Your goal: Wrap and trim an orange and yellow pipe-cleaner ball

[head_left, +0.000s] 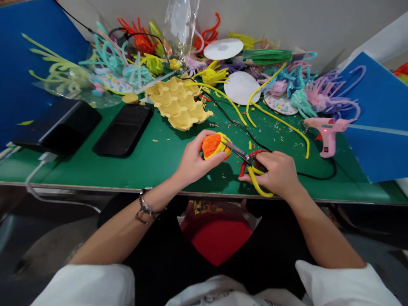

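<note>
My left hand (pixel 198 159) is closed around a small rounded orange piece with yellow bands (pixel 212 144), which looks wound from fuzzy pipe cleaner. In my right hand (pixel 277 170) is a pair of scissors with red handles (pixel 244 155), its blades pointing left at the yellow-banded side of the piece. The blade tips reach the piece; whether they cut into it I cannot tell. A bent length of yellow pipe cleaner (pixel 256 183) also hangs from my right hand, below the scissors.
Loose yellow pipe cleaners (pixel 287 123), a yellow egg-carton piece (pixel 178 102) and scraps lie ahead. A pink glue gun (pixel 328 134) stands right, its cable crossing the table (pixel 79 170). At left are a phone (pixel 123 129) and a black box (pixel 60 125). Colourful pipe-cleaner bunches (pixel 114 59) line the back.
</note>
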Demonstrator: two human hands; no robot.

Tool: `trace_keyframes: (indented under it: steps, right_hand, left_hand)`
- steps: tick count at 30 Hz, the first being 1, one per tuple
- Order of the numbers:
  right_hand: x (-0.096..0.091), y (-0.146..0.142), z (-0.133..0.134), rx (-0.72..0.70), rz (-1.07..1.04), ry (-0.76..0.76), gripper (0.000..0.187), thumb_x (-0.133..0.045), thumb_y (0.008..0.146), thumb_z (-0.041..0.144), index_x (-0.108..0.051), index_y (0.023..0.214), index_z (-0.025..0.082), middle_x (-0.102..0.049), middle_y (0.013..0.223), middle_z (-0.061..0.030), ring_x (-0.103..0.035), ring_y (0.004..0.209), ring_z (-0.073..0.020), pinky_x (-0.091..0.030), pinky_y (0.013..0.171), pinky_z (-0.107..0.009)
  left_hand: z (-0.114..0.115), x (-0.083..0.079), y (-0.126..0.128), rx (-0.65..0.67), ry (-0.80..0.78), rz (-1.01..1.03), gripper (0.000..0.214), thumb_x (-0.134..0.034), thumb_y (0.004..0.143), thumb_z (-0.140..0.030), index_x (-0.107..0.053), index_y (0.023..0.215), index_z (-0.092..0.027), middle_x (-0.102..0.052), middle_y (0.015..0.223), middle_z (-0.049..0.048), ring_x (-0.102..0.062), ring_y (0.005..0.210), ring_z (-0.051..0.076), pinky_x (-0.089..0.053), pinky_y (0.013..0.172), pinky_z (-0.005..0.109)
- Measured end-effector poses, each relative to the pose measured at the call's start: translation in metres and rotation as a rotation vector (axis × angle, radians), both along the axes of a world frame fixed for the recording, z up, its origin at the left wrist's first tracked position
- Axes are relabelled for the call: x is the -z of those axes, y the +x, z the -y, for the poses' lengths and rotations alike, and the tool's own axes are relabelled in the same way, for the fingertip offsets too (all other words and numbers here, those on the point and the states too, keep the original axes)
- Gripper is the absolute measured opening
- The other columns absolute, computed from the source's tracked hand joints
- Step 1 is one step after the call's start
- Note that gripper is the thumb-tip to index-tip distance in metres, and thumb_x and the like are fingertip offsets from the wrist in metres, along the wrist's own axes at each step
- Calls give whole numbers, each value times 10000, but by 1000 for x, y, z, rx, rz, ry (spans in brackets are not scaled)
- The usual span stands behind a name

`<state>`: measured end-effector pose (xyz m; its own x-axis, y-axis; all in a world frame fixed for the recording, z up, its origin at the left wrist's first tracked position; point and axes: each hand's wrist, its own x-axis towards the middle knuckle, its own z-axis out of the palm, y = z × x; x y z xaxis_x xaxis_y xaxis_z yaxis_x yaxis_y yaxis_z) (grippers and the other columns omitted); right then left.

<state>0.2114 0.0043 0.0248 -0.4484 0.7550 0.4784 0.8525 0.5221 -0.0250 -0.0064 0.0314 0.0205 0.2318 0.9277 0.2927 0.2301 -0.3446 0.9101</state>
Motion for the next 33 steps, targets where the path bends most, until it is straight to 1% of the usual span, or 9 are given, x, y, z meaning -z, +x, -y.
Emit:
trace_keyframes:
  steps: [8,11,14,18,20,23,29,31,33]
  right_hand:
    - [-2,1,-1,-13,22,41,572,-427,832,640,-473,491,183,-505,461,-5,-424,463,-100,-252,525,-257]
    - [-1,1,-1,8,10,13,582,-423,830,644,-451,476,184,-496,454,-3,-425,463,-99,-250,526,-255]
    - [0,1,-1,35,-36,-44,595,-418,813,673,-438,473,185,-487,455,-2,-419,465,-100,-252,534,-254]
    - [0,-3,0,81,-149,-190,561,-466,735,736,-549,657,187,-533,536,-3,-464,509,-125,-261,534,-246]
    - [-1,-7,1,113,-161,-242,590,-483,693,766,-561,766,185,-580,617,-17,-494,551,-145,-265,535,-247]
    - [-1,-14,4,119,-127,-197,624,-444,690,793,-536,787,184,-597,679,-45,-511,599,-169,-265,554,-263]
    - [1,-20,9,98,-30,-69,603,-372,763,762,-535,773,182,-572,651,-45,-524,629,-180,-257,589,-285]
    - [2,-19,9,107,-16,-47,595,-383,765,756,-540,771,182,-578,649,-45,-529,632,-181,-256,590,-285]
    - [1,-17,8,113,-6,-19,591,-391,766,752,-546,766,182,-581,641,-43,-529,627,-179,-256,589,-285]
  left_hand:
    - [0,3,0,-5,13,15,363,-620,712,-452,-486,930,-196,-575,784,-3,-490,662,121,-405,623,267]
    - [0,4,0,4,9,30,351,-625,720,-435,-481,935,-197,-575,793,-5,-500,672,117,-415,627,262]
    - [-1,4,1,31,-34,78,362,-636,724,-415,-452,951,-201,-549,801,-13,-495,638,95,-424,578,237]
    - [-1,4,5,66,-159,206,461,-688,677,-364,-354,960,-218,-512,769,-46,-482,515,54,-423,462,198]
    - [0,4,7,86,-219,256,509,-715,655,-335,-305,936,-229,-522,755,-58,-504,490,51,-439,449,191]
    - [1,6,10,119,-261,309,548,-746,634,-326,-267,884,-235,-552,769,-57,-543,516,53,-475,478,187]
    - [2,11,12,157,-244,339,623,-777,620,-374,-214,858,-253,-589,895,-27,-564,563,48,-471,475,168]
    - [3,10,12,198,-232,357,643,-773,628,-377,-216,928,-263,-594,937,-13,-565,558,50,-477,482,178]
    - [5,9,12,244,-231,353,671,-753,657,-346,-225,1064,-271,-598,955,-3,-572,560,57,-494,514,198]
